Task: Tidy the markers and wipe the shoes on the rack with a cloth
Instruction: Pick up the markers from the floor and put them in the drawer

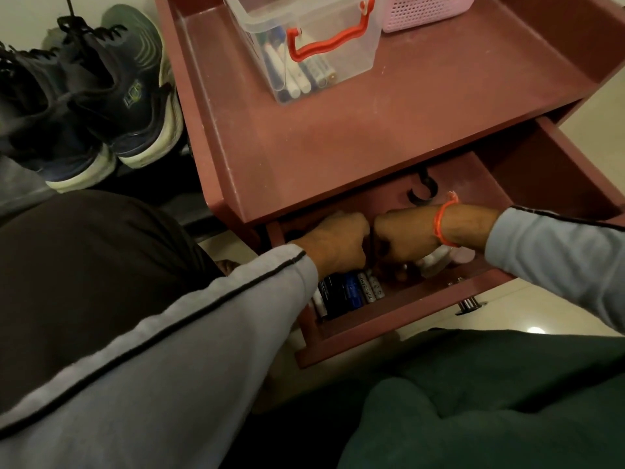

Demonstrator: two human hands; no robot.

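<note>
Both my hands reach into the open drawer (399, 319) of a dark red cabinet. My left hand (333, 242) curls down over a row of markers (351, 292) lying at the drawer's front left. My right hand (404, 240), with an orange thread at the wrist, curls beside it, knuckles touching; its fingertips are hidden, so what it holds cannot be told. A clear plastic box (304, 45) with a red handle on the cabinet top holds several markers. Dark sneakers (111, 106) sit on the rack to the left.
A pink perforated basket (426, 11) stands at the back of the cabinet top (389, 130). White objects (439, 258) lie in the drawer under my right wrist. A black clip (422, 191) lies at the drawer's back. My knees fill the foreground; pale floor tiles lie at the right.
</note>
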